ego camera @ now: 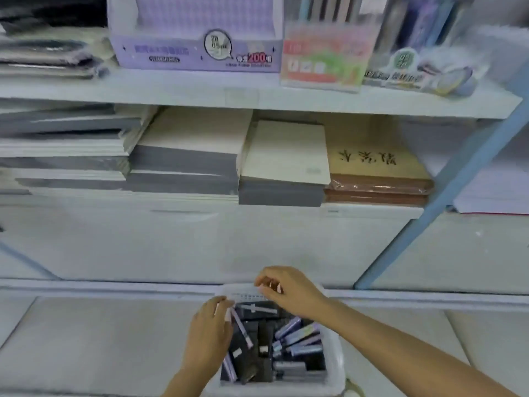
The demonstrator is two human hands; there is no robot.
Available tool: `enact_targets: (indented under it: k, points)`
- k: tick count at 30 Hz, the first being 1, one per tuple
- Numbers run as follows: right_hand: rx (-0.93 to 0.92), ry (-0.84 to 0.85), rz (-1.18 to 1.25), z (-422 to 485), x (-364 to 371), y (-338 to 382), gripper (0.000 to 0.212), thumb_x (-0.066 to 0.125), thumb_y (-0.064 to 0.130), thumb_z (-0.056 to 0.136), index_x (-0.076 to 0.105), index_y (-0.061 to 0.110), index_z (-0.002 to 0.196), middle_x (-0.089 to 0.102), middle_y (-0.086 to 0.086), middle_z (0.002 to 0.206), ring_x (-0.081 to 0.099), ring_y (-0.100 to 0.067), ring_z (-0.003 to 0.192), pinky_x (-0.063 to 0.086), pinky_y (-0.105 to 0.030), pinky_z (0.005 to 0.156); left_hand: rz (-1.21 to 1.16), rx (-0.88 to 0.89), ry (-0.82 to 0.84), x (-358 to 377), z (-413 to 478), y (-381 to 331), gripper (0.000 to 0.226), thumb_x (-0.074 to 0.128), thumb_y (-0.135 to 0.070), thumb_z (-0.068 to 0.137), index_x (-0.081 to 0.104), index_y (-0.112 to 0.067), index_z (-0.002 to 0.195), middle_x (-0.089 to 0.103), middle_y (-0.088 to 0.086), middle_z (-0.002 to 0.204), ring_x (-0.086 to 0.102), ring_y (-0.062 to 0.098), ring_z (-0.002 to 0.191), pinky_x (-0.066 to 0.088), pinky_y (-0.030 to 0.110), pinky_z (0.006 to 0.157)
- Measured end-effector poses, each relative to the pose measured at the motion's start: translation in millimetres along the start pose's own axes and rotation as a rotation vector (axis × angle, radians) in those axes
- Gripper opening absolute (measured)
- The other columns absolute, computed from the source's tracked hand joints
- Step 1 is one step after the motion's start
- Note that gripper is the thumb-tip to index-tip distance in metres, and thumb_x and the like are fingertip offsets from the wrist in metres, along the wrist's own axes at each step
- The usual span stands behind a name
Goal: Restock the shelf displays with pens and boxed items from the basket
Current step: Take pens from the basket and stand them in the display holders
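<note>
Left hand pinches a lilac box at the basket's 10 o'clock; right hand, curled at 12, contents unclear. Lift each box clear before shelving.

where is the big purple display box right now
The purple display box sits on the top shelf, upper left of centre in the head view, beside the pink-green pen display.

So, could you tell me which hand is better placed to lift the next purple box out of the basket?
Probably the left hand: its fingers already touch a purple box inside the basket, while the right hand hovers over the far rim.
</note>
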State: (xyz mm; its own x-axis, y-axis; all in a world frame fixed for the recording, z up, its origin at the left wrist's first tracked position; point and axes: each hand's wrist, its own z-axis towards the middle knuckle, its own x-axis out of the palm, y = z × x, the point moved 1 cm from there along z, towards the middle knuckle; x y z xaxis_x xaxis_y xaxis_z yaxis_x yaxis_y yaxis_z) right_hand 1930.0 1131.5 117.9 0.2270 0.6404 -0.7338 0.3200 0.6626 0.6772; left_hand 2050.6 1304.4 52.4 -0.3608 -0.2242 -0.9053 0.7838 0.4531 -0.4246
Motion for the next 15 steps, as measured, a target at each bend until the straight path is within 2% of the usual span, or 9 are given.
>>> enact_targets:
  k: [1, 3, 6, 8, 10, 11, 12, 13, 15]
  points:
    - [0.065, 0.082, -0.027, -3, 18, -19, 0.021, 0.056, 0.029, 0.096, 0.064, 0.018, 0.112, 0.066, 0.002, 0.102, 0.061, -0.014, 0.088, 0.051, -0.031, 0.081, 0.032, -0.049, 0.079, 17, -10, 10, 0.046, 0.048, -0.026, 0.098, 0.039, -0.025, 0.143, 0.033, -0.002, 0.153, 0.036, 0.018, 0.138, 0.032, 0.028, 0.107]
    - [0.187, 0.246, -0.061, -13, 51, -53, 0.028, 0.058, 0.029, 0.094, 0.059, 0.019, 0.120, 0.063, -0.001, 0.112, 0.061, -0.017, 0.096, 0.051, -0.035, 0.087, 0.050, -0.129, 0.231, 42, -27, 25, 0.055, 0.038, -0.036, 0.102, 0.019, -0.026, 0.152, 0.008, -0.005, 0.162, 0.015, 0.014, 0.148, 0.024, 0.024, 0.112]
    - [0.312, 0.380, -0.056, -33, 84, -93, 0.046, 0.063, 0.024, 0.091, 0.047, 0.018, 0.134, 0.051, -0.002, 0.131, 0.056, -0.017, 0.115, 0.048, -0.034, 0.096, 0.075, -0.151, 0.338, 63, -40, 35, 0.063, 0.036, -0.038, 0.103, 0.005, -0.021, 0.155, -0.017, -0.001, 0.161, -0.007, 0.017, 0.150, 0.020, 0.024, 0.114]
    - [0.323, 0.358, -0.158, -43, 97, -112, 0.053, 0.063, 0.023, 0.090, 0.043, 0.018, 0.138, 0.045, -0.002, 0.139, 0.043, -0.019, 0.128, 0.039, -0.031, 0.103, 0.096, -0.149, 0.329, 66, -42, 34, 0.065, 0.041, -0.034, 0.102, 0.007, -0.019, 0.154, -0.013, 0.002, 0.161, -0.006, 0.021, 0.150, 0.022, 0.024, 0.114]
    - [0.320, 0.330, -0.256, -49, 105, -125, 0.055, 0.062, 0.026, 0.090, 0.040, 0.020, 0.140, 0.042, -0.001, 0.142, 0.035, -0.020, 0.131, 0.033, -0.029, 0.105, 0.080, -0.112, 0.279, 66, -41, 28, 0.069, 0.067, -0.021, 0.089, 0.033, -0.009, 0.148, 0.017, 0.013, 0.160, 0.021, 0.032, 0.147, 0.042, 0.033, 0.104]
    - [0.319, 0.333, -0.297, -50, 107, -130, 0.056, 0.061, 0.028, 0.090, 0.038, 0.021, 0.141, 0.041, -0.001, 0.143, 0.034, -0.020, 0.131, 0.032, -0.030, 0.105, 0.061, -0.096, 0.259, 67, -43, 27, 0.070, 0.080, -0.013, 0.077, 0.049, -0.004, 0.139, 0.036, 0.018, 0.152, 0.038, 0.038, 0.138, 0.051, 0.038, 0.092]
    - [0.317, 0.352, -0.338, -49, 110, -132, 0.057, 0.061, 0.030, 0.089, 0.037, 0.021, 0.141, 0.041, -0.001, 0.142, 0.035, -0.020, 0.130, 0.032, -0.031, 0.104, 0.052, -0.092, 0.211, 70, -45, 27, 0.069, 0.086, -0.008, 0.069, 0.057, -0.001, 0.131, 0.045, 0.020, 0.146, 0.046, 0.040, 0.132, 0.055, 0.042, 0.086]
    - [0.312, 0.380, -0.378, -47, 112, -134, 0.059, 0.061, 0.031, 0.089, 0.036, 0.021, 0.141, 0.041, -0.002, 0.141, 0.036, -0.021, 0.128, 0.033, -0.033, 0.101, 0.039, -0.096, 0.197, 73, -47, 28, 0.067, 0.085, -0.007, 0.070, 0.057, 0.000, 0.130, 0.044, 0.020, 0.147, 0.044, 0.039, 0.133, 0.054, 0.044, 0.087]
    - [0.311, 0.441, -0.427, -41, 116, -136, 0.062, 0.065, 0.033, 0.086, 0.037, 0.017, 0.139, 0.044, -0.005, 0.138, 0.041, -0.024, 0.123, 0.035, -0.034, 0.097, 0.038, -0.113, 0.158, 79, -49, 30, 0.062, 0.070, -0.014, 0.087, 0.044, -0.004, 0.142, 0.023, 0.014, 0.158, 0.021, 0.032, 0.146, 0.044, 0.042, 0.103]
